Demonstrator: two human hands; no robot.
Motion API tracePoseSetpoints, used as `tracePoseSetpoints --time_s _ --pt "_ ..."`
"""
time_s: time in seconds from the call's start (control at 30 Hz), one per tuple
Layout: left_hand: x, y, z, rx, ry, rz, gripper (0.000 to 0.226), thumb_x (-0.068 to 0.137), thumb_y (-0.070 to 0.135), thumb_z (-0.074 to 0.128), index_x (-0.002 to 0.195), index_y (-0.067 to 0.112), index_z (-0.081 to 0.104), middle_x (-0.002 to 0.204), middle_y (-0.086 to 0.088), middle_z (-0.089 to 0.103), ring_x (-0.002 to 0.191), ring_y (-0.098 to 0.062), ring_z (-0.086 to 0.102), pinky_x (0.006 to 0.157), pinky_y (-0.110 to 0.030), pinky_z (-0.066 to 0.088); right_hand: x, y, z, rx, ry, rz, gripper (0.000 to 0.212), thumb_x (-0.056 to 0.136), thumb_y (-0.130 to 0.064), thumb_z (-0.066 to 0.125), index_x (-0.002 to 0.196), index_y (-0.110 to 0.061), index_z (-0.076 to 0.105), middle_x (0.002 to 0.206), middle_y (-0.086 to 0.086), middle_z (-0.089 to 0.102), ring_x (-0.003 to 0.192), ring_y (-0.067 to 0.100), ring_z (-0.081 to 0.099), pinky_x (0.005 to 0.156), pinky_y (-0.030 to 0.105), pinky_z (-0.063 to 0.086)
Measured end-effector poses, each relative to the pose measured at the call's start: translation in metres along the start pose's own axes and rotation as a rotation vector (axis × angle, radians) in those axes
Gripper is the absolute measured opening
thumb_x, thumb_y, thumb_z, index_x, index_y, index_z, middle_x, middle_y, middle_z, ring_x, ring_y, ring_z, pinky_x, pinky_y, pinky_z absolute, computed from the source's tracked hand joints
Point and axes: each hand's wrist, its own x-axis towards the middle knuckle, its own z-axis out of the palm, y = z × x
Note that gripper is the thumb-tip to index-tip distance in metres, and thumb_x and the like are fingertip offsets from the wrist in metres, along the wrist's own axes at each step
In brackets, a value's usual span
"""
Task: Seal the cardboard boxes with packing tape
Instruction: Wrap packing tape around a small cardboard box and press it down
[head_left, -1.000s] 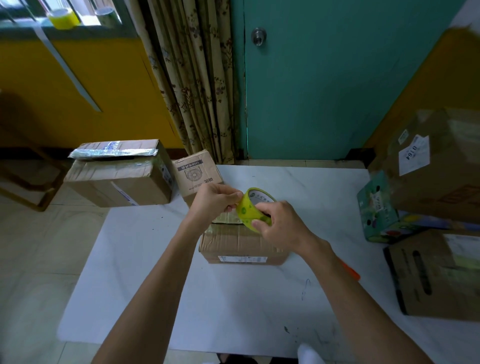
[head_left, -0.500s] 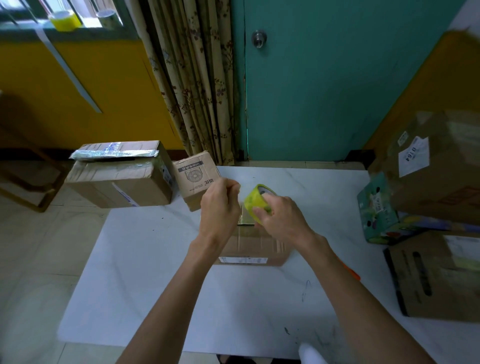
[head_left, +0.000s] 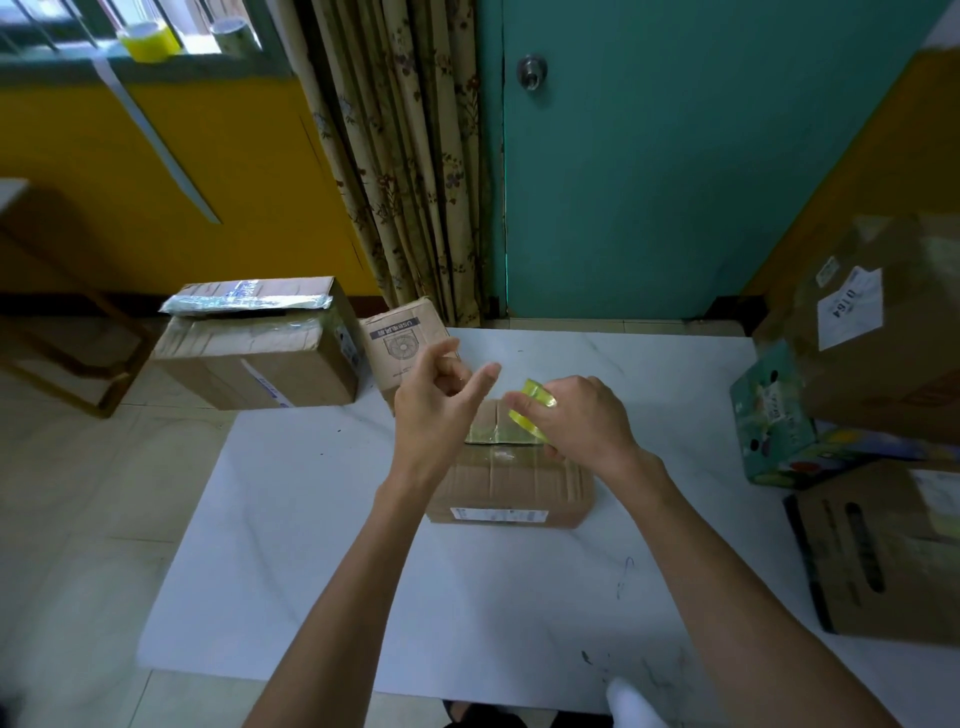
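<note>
My only view is the wide-angle head camera, looking forward and down from close above the desk (head_left: 322, 545) toward the teal door (head_left: 675, 182), the desk's near edge low in the frame

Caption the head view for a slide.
Right hand grips a tape roll over the cardboard box; left hand free alongside.

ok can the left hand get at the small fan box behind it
Probably yes. The left hand hovers right in front of the small box, seems to hold nothing, and nothing lies between them. The right hand grips the roll.
</note>
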Motion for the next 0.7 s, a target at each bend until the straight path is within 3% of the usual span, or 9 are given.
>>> tracePoseSetpoints --time_s 0.07,0.2,0.37,0.47,0.53,0.7 --pt "0.004 -0.001 -0.006 -0.007 -0.032 -0.074 0.045 0.086 0.018 0.080 0.128 0.016 0.064 0.087 -0.006 0.066 0.079 -0.013 0.066 0.079 -0.024 0.059 0.001 -0.002 -0.002 -0.017 0.000 -0.009 0.067 0.088 -0.072 0.046 0.065 -0.012 0.061 0.057 0.002 0.061 0.056 0.020 0.062 0.061 0.037 0.054" --pt "0.009 -0.001 -0.020 -0.091 -0.036 -0.134 0.016 0.084 -0.002 0.076 0.099 0.004 0.079 0.094 -0.014 0.073 0.072 -0.010 0.068 0.069 -0.023 0.057 -0.001 0.000 -0.007 0.101 -0.127 -0.065 0.060 0.088 -0.065 0.056 0.061 -0.012 0.061 0.052 0.004 0.064 0.050 0.018 0.064 0.057 0.038 0.056" --pt "0.019 -0.008 -0.042 -0.161 0.015 -0.197 0.012 0.085 0.006 0.076 0.097 0.006 0.079 0.093 -0.013 0.075 0.072 -0.016 0.068 0.069 -0.024 0.058 -0.008 0.000 -0.008 0.406 -0.239 -0.160 0.037 0.096 -0.034 0.063 0.064 -0.014 0.061 0.051 0.002 0.064 0.045 0.018 0.066 0.049 0.030 0.052" --pt "0.023 -0.011 -0.048 -0.101 0.037 -0.196 0.016 0.087 0.008 0.075 0.101 0.001 0.078 0.099 -0.013 0.075 0.079 -0.021 0.070 0.070 -0.024 0.059 -0.006 -0.010 -0.006 0.372 -0.197 -0.124 0.044 0.095 -0.041 0.063 0.060 -0.014 0.061 0.048 -0.001 0.061 0.043 0.011 0.063 0.045 0.025 0.047" --pt "0.023 -0.011 -0.050 -0.116 0.082 -0.197 0.016 0.087 0.007 0.075 0.101 0.000 0.078 0.099 -0.012 0.076 0.079 -0.017 0.072 0.069 -0.023 0.060 0.000 -0.013 -0.009 0.154 -0.140 -0.064 0.055 0.090 -0.053 0.062 0.048 -0.020 0.050 0.037 -0.008 0.051 0.035 0.002 0.052 0.043 0.021 0.034" --pt "0.028 -0.014 -0.060 -0.164 0.118 -0.214 0.012 0.088 0.007 0.075 0.098 0.002 0.078 0.098 -0.012 0.075 0.084 -0.018 0.074 0.068 -0.020 0.058 0.015 -0.010 -0.025 -0.080 -0.124 0.020 0.067 0.079 -0.073 0.062 0.045 -0.017 0.047 0.035 -0.005 0.049 0.033 0.007 0.046 0.046 0.023 0.029"
